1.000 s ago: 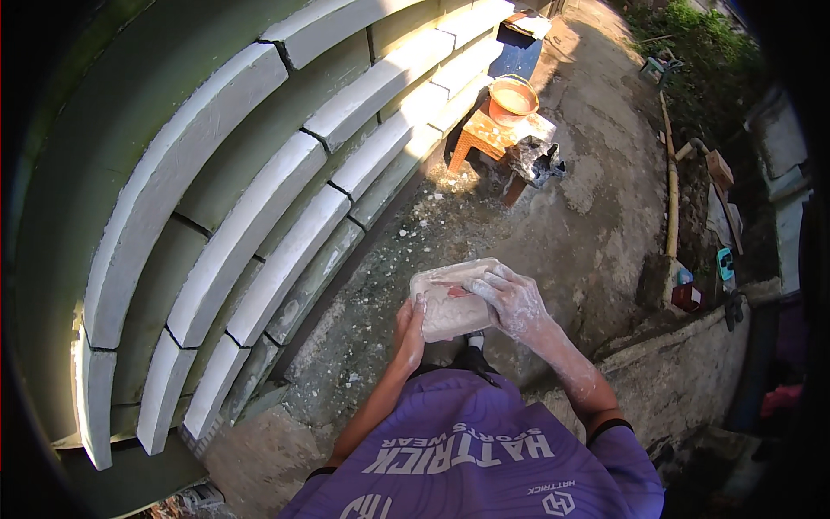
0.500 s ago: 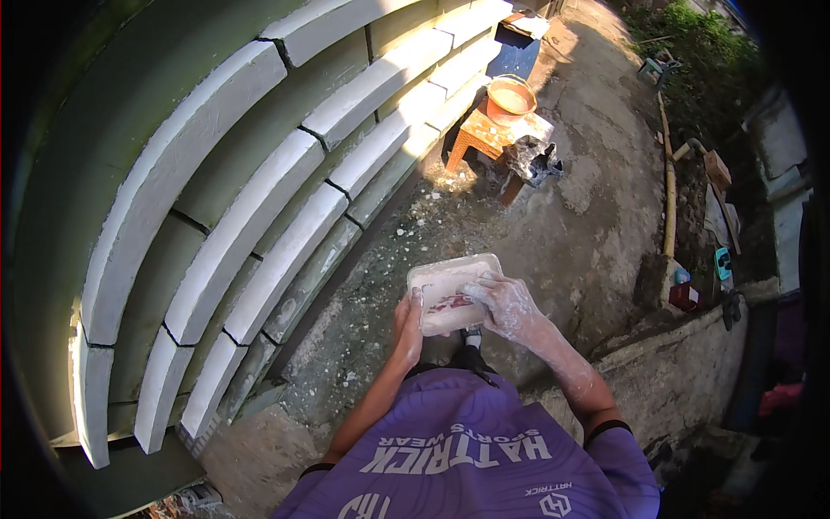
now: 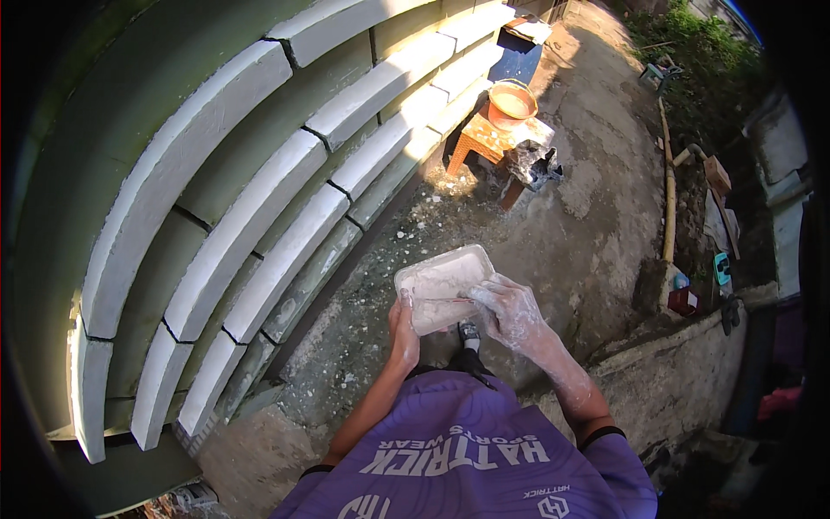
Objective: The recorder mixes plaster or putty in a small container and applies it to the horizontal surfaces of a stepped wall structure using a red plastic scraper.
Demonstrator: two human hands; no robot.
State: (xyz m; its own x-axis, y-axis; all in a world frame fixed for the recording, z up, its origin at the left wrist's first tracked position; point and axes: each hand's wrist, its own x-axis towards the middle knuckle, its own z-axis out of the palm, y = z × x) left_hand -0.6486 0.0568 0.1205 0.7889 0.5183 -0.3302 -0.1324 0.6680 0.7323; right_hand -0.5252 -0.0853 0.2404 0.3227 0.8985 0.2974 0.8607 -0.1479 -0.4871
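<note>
A shallow rectangular tray (image 3: 443,266), pale and coated with whitish paste, is tilted in front of my body. My left hand (image 3: 403,333) is closed on its near left edge, thumb at the rim. My right hand (image 3: 512,313), smeared white over fingers and forearm, reaches over the tray's right side with its fingers bent together. A thin straight edge runs across the paste from these fingers; I cannot make out what it belongs to. Paste covers most of the tray's bottom.
Curved white ledges (image 3: 251,203) in tiers rise on my left. Ahead, an orange bucket (image 3: 513,102) stands on a brown stool (image 3: 484,138), beside a crumpled dark bag (image 3: 536,164). White spatters dot the concrete floor (image 3: 596,208). A low wall (image 3: 674,368) lies on the right.
The tray has shifted slightly left and tilted. Its reddish bare patch no longer shows, and a straight edge now crosses the paste. My right hand has moved slightly nearer my body.
</note>
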